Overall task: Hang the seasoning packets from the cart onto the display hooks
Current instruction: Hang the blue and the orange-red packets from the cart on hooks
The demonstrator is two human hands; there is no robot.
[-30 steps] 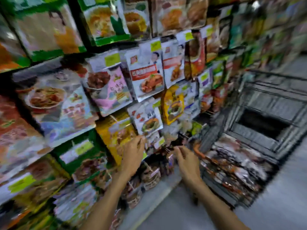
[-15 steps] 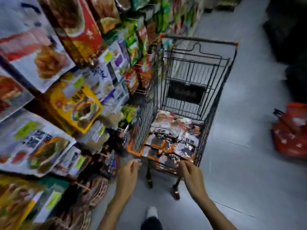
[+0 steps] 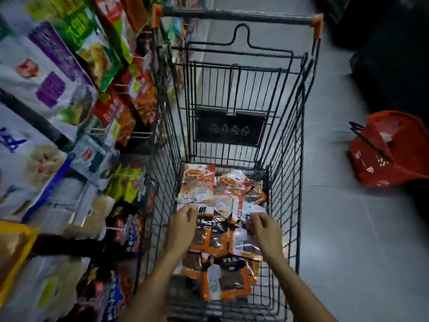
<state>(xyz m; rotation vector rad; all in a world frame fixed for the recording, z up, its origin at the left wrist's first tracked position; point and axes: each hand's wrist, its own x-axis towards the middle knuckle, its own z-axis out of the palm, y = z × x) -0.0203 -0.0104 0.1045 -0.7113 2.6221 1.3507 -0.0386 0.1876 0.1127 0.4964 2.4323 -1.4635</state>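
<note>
A loose pile of seasoning packets (image 3: 216, 238) lies flat on the floor of a black wire shopping cart (image 3: 287, 182), spread from its near end to about the middle. The nearer packets are orange and black; red and white packets (image 3: 199, 182) lie toward the cart's far end, overlapping the others.

Two bare forearms reach down into the cart from the near end. The left hand (image 3: 183, 228) is over the left side of the pile, fingers bent down at the edge of a packet. The right hand (image 3: 267, 231) is over the right side, fingers also curled at a packet's edge. The hands are apart, with packets showing between them. Whether either hand actually grips a packet cannot be told.

At the cart's far end a black placard (image 3: 229, 126) hangs on the folded child seat, and a grey handle bar (image 3: 236, 16) with orange end caps runs across the top.

Just beside the cart's left wall stands the display, blurred: wire display hooks (image 3: 141, 133) stick out toward the cart, crowded with hanging packets (image 3: 111, 112) in red, green, yellow and white.

To the right of the cart, well apart from it on the pale grey floor (image 3: 348, 240), sits a red shopping basket (image 3: 390, 149) with black handles.
</note>
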